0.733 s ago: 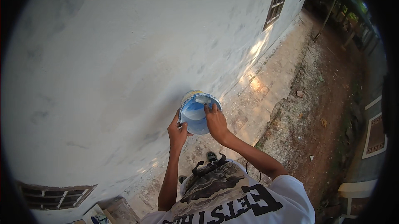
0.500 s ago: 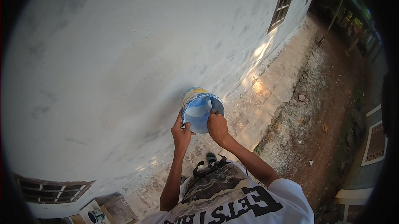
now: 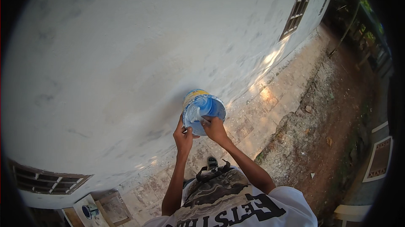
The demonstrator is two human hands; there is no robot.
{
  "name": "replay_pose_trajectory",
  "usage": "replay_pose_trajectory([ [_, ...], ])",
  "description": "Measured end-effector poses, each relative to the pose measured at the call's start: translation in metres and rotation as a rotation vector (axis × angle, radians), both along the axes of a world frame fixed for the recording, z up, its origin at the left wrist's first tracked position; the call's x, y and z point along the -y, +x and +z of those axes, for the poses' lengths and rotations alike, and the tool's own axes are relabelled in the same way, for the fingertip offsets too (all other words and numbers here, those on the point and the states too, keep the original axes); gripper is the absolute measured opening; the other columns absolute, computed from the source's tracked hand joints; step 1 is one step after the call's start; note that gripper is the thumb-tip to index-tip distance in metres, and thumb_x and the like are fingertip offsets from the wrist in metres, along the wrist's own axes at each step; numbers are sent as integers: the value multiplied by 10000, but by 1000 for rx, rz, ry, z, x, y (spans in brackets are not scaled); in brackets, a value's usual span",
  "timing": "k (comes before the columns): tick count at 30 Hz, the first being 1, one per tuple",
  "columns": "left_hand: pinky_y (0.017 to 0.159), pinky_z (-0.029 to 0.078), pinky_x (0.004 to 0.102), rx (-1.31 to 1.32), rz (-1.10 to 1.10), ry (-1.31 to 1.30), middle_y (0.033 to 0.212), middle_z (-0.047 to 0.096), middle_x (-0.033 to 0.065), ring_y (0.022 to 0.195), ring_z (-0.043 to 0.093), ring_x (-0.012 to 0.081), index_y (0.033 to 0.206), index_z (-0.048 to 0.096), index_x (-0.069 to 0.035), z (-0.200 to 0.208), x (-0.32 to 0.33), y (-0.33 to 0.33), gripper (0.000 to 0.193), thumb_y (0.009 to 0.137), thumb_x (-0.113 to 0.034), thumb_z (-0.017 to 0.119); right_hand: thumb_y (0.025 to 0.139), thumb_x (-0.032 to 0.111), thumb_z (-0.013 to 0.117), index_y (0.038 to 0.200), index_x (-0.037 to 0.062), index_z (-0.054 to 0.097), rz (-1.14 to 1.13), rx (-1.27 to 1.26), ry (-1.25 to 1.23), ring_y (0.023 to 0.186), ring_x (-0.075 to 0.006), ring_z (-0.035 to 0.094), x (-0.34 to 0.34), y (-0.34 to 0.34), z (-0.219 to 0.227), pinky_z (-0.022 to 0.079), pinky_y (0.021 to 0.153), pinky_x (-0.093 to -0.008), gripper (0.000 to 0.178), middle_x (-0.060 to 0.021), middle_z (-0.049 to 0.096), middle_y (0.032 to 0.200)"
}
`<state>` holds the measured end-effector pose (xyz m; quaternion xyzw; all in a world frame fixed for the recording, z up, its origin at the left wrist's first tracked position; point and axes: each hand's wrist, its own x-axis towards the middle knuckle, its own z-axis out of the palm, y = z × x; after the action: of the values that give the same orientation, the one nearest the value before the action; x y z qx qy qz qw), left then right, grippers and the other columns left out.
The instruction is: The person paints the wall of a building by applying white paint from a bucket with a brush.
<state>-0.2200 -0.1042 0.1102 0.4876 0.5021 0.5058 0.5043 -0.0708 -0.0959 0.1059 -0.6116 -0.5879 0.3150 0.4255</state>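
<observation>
A blue paint bucket (image 3: 196,94), with a yellow band and paint-smeared sides, is tilted with its mouth toward me, close to the pale wall. My left hand (image 3: 183,137) grips its near left rim, thumb over the edge and fingers underneath. Whitish paint streaks the blue inside. My right hand (image 3: 215,130) reaches over the near right rim with its fingers closed inside the mouth. A pale bit shows at those fingertips, but what they hold is mostly hidden.
The patchy whitewashed wall (image 3: 126,71) fills the left, with barred windows (image 3: 298,5) at upper right and lower left. Paving (image 3: 253,117) runs along its foot, beside a rough dirt strip (image 3: 325,142). A dark container (image 3: 90,211) stands at lower left.
My right hand has shifted a little left and down inside the bucket. A pale upright piece above its fingers is now lower and further left. The left hand keeps its hold.
</observation>
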Motion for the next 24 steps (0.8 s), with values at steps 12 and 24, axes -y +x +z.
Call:
replay_pose_trajectory([
  [12, 611, 655, 369, 130, 39, -116, 1046, 636, 268, 760, 705, 294, 1477, 310, -16, -3, 0, -27, 623, 884, 115, 449, 935, 109, 617, 1143, -41, 673, 79, -494, -251, 528, -50, 472, 10, 8, 32, 377, 462, -220, 263, 2, 567, 652],
  [24, 623, 656, 391, 159, 121, -103, 1030, 630, 256, 759, 704, 328, 1482, 293, -23, -9, 15, -47, 632, 893, 103, 484, 924, 91, 630, 1168, -42, 654, 78, -509, -234, 496, -53, 442, 40, -29, 56, 336, 439, -226, 279, 0, 541, 659],
])
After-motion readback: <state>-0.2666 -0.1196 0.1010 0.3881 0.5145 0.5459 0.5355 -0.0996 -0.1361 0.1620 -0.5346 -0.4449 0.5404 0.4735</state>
